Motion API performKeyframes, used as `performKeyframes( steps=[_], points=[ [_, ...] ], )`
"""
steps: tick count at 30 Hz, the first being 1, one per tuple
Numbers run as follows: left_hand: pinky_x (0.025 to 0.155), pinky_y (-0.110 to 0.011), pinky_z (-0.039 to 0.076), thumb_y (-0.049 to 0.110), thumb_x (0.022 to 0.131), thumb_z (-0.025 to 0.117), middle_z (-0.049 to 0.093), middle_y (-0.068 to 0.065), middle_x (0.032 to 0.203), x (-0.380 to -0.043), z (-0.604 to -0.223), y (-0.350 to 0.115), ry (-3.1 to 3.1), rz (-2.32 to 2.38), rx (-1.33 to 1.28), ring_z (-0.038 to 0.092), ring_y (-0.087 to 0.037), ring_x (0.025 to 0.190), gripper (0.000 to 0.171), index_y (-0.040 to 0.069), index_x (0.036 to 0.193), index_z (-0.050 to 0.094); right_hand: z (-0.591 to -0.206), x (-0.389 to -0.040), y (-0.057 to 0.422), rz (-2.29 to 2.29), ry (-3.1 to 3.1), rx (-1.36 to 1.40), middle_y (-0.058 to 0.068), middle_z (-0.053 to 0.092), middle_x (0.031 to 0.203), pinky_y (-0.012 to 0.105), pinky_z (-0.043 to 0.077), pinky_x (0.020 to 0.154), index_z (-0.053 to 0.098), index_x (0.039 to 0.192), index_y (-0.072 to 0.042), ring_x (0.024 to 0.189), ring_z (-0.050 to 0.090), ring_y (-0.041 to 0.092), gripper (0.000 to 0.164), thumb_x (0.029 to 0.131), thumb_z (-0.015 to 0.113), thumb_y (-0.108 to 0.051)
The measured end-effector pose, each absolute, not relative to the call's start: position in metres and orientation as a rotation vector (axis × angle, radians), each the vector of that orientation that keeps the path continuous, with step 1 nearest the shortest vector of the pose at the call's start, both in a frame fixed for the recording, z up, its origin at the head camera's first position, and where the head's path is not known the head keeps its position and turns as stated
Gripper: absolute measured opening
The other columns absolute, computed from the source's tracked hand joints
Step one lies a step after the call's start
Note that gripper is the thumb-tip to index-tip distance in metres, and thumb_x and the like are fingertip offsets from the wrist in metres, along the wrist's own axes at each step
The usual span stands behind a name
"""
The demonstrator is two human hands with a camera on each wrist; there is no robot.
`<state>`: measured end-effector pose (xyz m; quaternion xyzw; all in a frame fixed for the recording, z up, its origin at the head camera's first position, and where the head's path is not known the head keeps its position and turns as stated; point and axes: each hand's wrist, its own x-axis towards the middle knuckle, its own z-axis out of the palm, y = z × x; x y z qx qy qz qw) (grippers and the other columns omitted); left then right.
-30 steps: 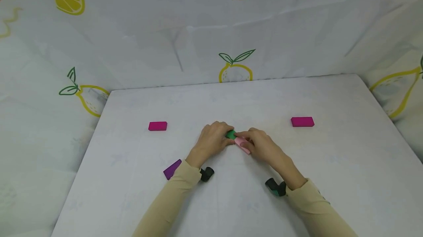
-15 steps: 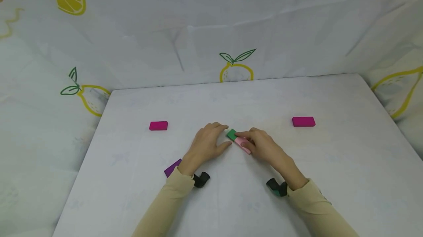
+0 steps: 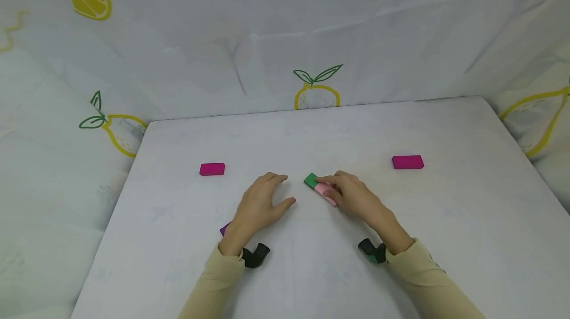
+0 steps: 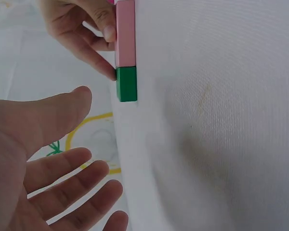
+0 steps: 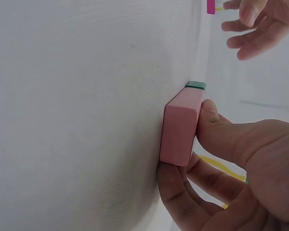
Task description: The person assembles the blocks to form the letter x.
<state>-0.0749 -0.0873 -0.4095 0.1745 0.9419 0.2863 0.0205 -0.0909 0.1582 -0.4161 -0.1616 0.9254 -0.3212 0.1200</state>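
A pink block [image 3: 324, 193] and a small green block [image 3: 310, 180] lie end to end on the white table, touching. The right hand [image 3: 356, 198] holds the pink block, and its index fingertip reaches the seam with the green one. In the right wrist view the thumb [image 5: 216, 127] lies against the pink block, with other fingers at its near end. Left of the green block, the left hand [image 3: 258, 203] is spread with thumb and fingers apart, touching neither block. A purple block [image 3: 224, 229] is mostly hidden behind the left wrist.
One magenta block [image 3: 212, 169] lies on the left of the table, another magenta block [image 3: 407, 162] on the right. Black wrist devices [image 3: 256, 255] sit by both cuffs. A white cloth [image 3: 187, 62] with lemon prints hangs behind the table.
The left hand has let go of the green block and drawn back to the left, its wrist now covering more of the purple block. The right hand stays on the pink block.
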Motion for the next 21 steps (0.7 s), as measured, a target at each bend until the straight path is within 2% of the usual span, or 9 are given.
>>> performKeyframes(
  steps=[9, 14, 21],
  points=[
    [0.099, -0.046, 0.055, 0.022, 0.083, 0.085, 0.069, -0.01, 0.127, -0.062, -0.404, -0.109, 2.955, 0.948, 0.432, 0.065, -0.029, 0.119, 0.053, 0.004, 0.13, 0.067, -0.414, -0.091, 0.16, -0.968, 2.683, -0.478, 0.007, 0.062, 0.092, 0.026, 0.042, 0.07, 0.068, 0.134, -0.01, 0.082, 0.051, 0.017, 0.039, 0.096, 0.066, -0.002],
    [0.097, -0.045, 0.055, 0.019, 0.082, 0.086, 0.07, -0.012, 0.124, -0.055, -0.404, -0.12, 2.971, 0.995, 0.396, 0.066, -0.029, 0.115, 0.054, 0.002, 0.13, 0.067, -0.415, -0.091, 0.16, -0.969, 2.675, -0.484, 0.008, 0.063, 0.094, 0.027, 0.043, 0.071, 0.068, 0.134, -0.01, 0.083, 0.052, 0.018, 0.038, 0.096, 0.066, -0.003],
    [0.09, -0.044, 0.057, 0.014, 0.083, 0.083, 0.072, -0.01, 0.119, -0.043, -0.408, -0.137, 3.031, 0.991, 0.356, 0.069, -0.028, 0.105, 0.04, 0.001, 0.12, 0.072, -0.413, -0.091, 0.16, -0.985, 2.656, -0.475, 0.009, 0.064, 0.096, 0.027, 0.043, 0.071, 0.068, 0.134, -0.009, 0.084, 0.052, 0.018, 0.038, 0.096, 0.066, -0.004]
  ],
)
